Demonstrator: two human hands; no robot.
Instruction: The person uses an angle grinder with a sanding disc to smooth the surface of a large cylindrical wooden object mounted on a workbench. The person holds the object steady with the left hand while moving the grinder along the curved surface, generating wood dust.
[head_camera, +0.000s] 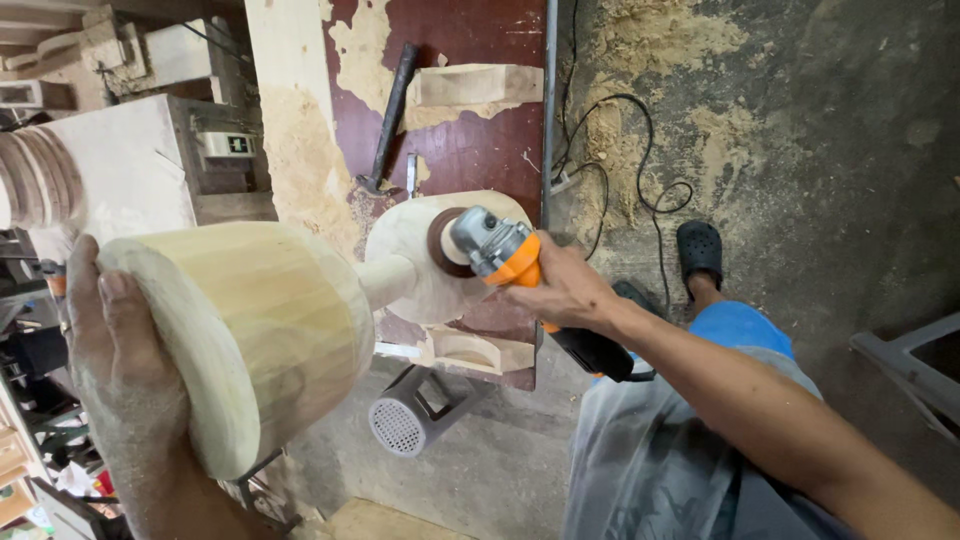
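1. A dumbbell-shaped turned wooden workpiece (300, 300) is held in the air above the sawdust-strewn floor (800, 150); its long axis runs from the big near drum at the left, through a thin neck, to the smaller far disc (420, 250) at centre.
2. The near drum's flat end face is covered by the left hand (125, 370), palm pressed on, fingers spread and laid flat over the rim; nothing is enclosed, the piece is only braced.
3. An orange-and-grey angle grinder (500, 250) is gripped by the right hand (565, 290), fingers clenched round its body; its brown sanding disc (440, 242) is seen touching the far disc's outer face.
4. The far disc lies just left of the right fingers; the right hand is nearer to it.
5. Behind: a dark red panel (470, 140) with carved wood blocks and a hammer (390, 115) on it, a black cable (620, 170) lying on the floor.
6. Below: a grey motor (400, 420); at right, a black clog on a foot (698, 250).
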